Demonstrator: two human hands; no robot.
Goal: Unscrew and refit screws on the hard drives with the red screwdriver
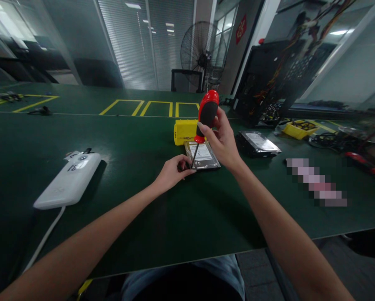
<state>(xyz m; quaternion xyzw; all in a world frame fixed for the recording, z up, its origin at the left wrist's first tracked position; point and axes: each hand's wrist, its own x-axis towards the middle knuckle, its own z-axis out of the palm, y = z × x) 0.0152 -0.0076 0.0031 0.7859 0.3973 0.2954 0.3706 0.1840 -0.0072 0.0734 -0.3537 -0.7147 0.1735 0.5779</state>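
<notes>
In the head view, my right hand (223, 136) is closed around the red and black handle of a screwdriver (208, 110). Its shaft slants down to the front left corner of a hard drive (202, 155) lying flat on the green table. At that same corner is my left hand (174, 172), its fingers curled close to the screwdriver's tip. Something dark shows between those fingers, too small and shaded to name. Right behind the drive stands a yellow box (184, 132), partly covered by the screwdriver and the drive.
Another stack of hard drives (258, 143) sits to the right, with a yellow tray (300, 128) of small parts beyond. A white power bank (71, 179) with a cable lies left. An open computer case (265, 83) stands at back right. The table's front edge (174, 264) is near my body.
</notes>
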